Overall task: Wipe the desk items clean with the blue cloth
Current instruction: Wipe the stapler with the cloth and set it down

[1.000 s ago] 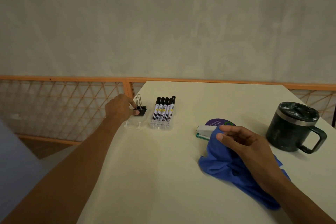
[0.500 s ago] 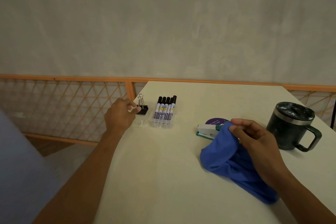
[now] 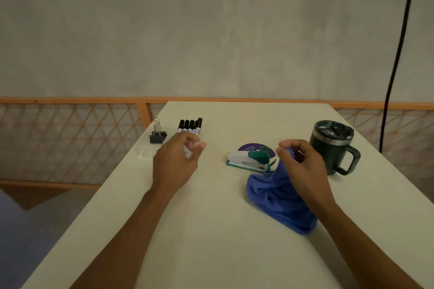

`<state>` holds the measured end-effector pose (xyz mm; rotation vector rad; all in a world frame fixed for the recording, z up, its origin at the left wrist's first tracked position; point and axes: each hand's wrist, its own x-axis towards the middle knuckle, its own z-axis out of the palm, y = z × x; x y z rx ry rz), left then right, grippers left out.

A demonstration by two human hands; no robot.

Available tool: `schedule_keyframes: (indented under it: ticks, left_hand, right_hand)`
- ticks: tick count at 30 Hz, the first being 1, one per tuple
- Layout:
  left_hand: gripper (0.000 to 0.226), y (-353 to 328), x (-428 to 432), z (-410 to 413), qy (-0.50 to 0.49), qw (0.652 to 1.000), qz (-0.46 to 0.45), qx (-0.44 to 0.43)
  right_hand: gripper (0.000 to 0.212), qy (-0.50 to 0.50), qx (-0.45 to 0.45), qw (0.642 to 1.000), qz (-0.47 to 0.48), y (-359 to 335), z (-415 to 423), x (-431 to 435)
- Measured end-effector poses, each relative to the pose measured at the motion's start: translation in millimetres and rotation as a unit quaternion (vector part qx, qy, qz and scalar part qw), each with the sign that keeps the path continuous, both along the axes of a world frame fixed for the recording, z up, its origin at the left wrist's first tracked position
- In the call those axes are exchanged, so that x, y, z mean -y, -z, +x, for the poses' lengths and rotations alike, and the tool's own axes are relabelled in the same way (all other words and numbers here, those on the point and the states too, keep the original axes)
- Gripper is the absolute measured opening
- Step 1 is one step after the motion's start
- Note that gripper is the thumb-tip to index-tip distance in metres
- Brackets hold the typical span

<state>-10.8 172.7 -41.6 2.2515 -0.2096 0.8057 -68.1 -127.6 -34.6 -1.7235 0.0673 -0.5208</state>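
The left hand (image 3: 177, 159) has let go of the binder clip (image 3: 157, 137), which it was pinching a second ago; the clip now stands by itself near the left edge of the desk (image 3: 211, 230), and the hand has moved right to the markers (image 3: 191, 126); its fingers are loosely bent over the near ends of the pack, and we cannot tell whether they have closed on it or only hover; meanwhile the right hand (image 3: 299, 162) has gathered the blue cloth (image 3: 277, 197), which it lay flat on a second ago, and now pinches its far end between thumb and curled fingers, lifting that end off the desk while the rest trails back under the wrist; we judge the clip finished with and the markers the next item, so the wiping is under way but far from done; the cloth is held well to the right of the markers, with the stapler (image 3: 246, 159) and the purple disc (image 3: 256, 148) just beside its raised end and the mug (image 3: 333, 145) close behind the right hand; either the markers must come over to the cloth or the cloth must cross to them.
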Motion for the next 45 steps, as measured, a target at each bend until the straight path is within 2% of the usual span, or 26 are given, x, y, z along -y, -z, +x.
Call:
schedule_keyframes:
  ticks: [5, 8, 12, 15, 18, 20, 24, 28, 31, 34, 37, 39, 42, 45]
  left_hand:
    - [0.031, 24, 46, 2, 0.148, 0.987, 0.065, -0.026]
    - [0.051, 31, 59, 14, 0.182, 0.978, 0.074, -0.066]
    - [0.069, 36, 66, 27, 0.206, 0.965, 0.112, -0.114]
    - [0.063, 40, 67, 30, 0.201, 0.965, 0.127, -0.114]
    - [0.052, 41, 66, 31, 0.183, 0.97, 0.133, -0.09]
    - [0.044, 40, 65, 30, 0.175, 0.972, 0.136, -0.083]
    - [0.038, 40, 64, 27, 0.167, 0.974, 0.121, -0.088]
    - [0.029, 39, 65, 24, 0.162, 0.978, 0.117, -0.063]
    - [0.025, 36, 62, 21, 0.141, 0.984, 0.106, -0.031]
    - [0.025, 31, 57, 17, 0.109, 0.99, 0.083, 0.016]
    - [0.025, 23, 54, 13, 0.073, 0.992, 0.073, 0.078]
    - [0.025, 18, 53, 9, 0.049, 0.989, 0.073, 0.118]
    - [0.03, 14, 50, 4, 0.025, 0.985, 0.077, 0.15]
    - [0.038, 13, 46, 3, 0.006, 0.983, 0.083, 0.163]
  right_hand:
    - [0.032, 0.007, -0.04, 0.997, -0.068, 6, -3, 12]
    - [0.028, -0.001, -0.049, 0.999, -0.021, 7, 1, 18]
    - [0.029, -0.085, -0.082, 0.991, 0.067, 0, 2, 23]
    - [0.021, -0.138, -0.084, 0.985, 0.059, -4, -1, 23]
    - [0.03, -0.147, -0.084, 0.985, 0.032, -5, -1, 24]
    - [0.034, -0.128, -0.074, 0.989, 0.013, -5, -1, 22]
    - [0.039, -0.083, -0.043, 0.991, -0.091, -3, 0, 18]
    - [0.035, -0.051, -0.015, 0.986, -0.158, 0, 1, 20]
    - [0.032, -0.02, 0.027, 0.984, -0.174, 0, -2, 20]
    - [0.023, -0.008, 0.041, 0.993, -0.114, -2, -4, 16]
    - [0.01, -0.031, 0.024, 0.999, 0.027, -9, -8, 10]
    - [0.011, -0.054, 0.019, 0.993, 0.099, -14, -13, 8]
    - [0.019, -0.117, 0.022, 0.97, 0.211, -32, -21, 8]
    - [0.023, -0.181, 0.03, 0.92, 0.346, -56, -31, 12]
